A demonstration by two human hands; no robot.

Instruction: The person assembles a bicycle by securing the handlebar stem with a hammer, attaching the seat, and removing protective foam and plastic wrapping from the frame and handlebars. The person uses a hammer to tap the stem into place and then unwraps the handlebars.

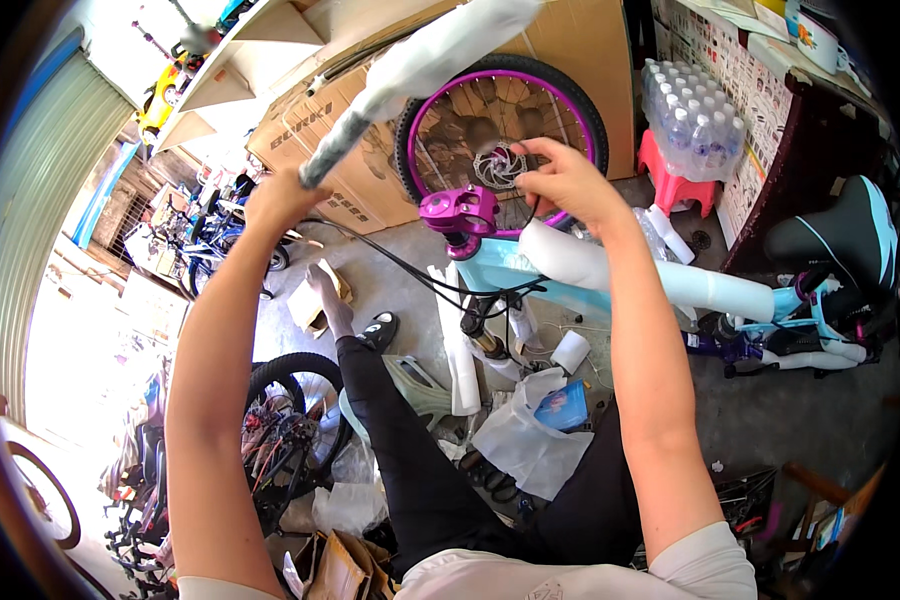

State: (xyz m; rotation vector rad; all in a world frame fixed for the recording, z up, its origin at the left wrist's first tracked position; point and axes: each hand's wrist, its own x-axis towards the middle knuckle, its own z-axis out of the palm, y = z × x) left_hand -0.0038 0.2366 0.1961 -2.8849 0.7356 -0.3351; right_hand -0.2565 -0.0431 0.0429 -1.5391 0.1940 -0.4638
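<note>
My left hand (282,203) is closed round the lower end of a long bar wrapped in white foam (425,75), held up and slanting away to the right. On the right, my right hand (573,188) has its fingers curled, with a thin black cable (534,212) running down from them. Below and between the hands is a purple handlebar stem (460,213) on a light blue bicycle frame (495,268), whose tube is padded with white foam (650,275). Black cables (400,262) loop out from the frame's front toward my left forearm.
A purple-rimmed wheel (432,130) leans on large cardboard boxes (345,185). Bottled water (695,120) stands on a pink stool (660,175). A black saddle (835,235) is at the far right. Plastic bags (535,440) and another wheel (315,385) lie around my legs.
</note>
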